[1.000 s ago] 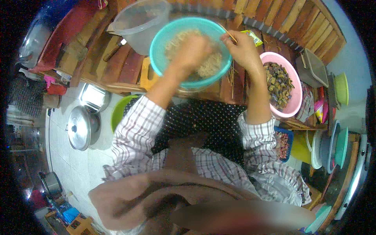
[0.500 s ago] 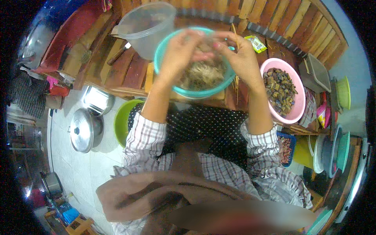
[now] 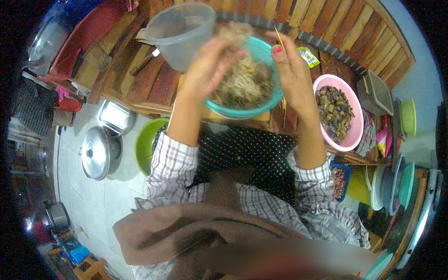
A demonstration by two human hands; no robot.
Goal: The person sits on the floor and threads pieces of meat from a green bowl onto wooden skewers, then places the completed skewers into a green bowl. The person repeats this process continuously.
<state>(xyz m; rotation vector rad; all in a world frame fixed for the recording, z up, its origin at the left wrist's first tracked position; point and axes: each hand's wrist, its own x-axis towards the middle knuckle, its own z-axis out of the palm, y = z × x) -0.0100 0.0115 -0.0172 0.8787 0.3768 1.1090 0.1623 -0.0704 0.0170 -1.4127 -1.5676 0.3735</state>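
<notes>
A turquoise basket [image 3: 264, 46] in front of me holds a heap of pale brown, shaggy pieces [image 3: 245, 84] whose kind I cannot make out. My left hand [image 3: 207, 67], smeared by motion, is over the basket's left side. At its fingertips, a blurred pale shaggy clump [image 3: 235, 31] hangs over the far rim. Right of the basket, my right hand [image 3: 293, 77] pinches a thin wooden skewer [image 3: 278, 35], which points upward past the red-nailed thumb. More thin skewers [image 3: 283, 109] lie on the wooden bench below that hand.
A pink bowl [image 3: 360, 122] of dark cubed pieces stands at the right, near a lidded grey box [image 3: 377, 91]. Behind the basket at left is a clear plastic bucket [image 3: 179, 35]; a knife [image 3: 144, 62] lies beside it. A green packet [image 3: 309, 57] sits at the back.
My hands have moved apart: the left went leftward with the pale clump, uncovering more of the heap. My right hand shifted slightly right, and its skewer now shows between thumb and finger.
</notes>
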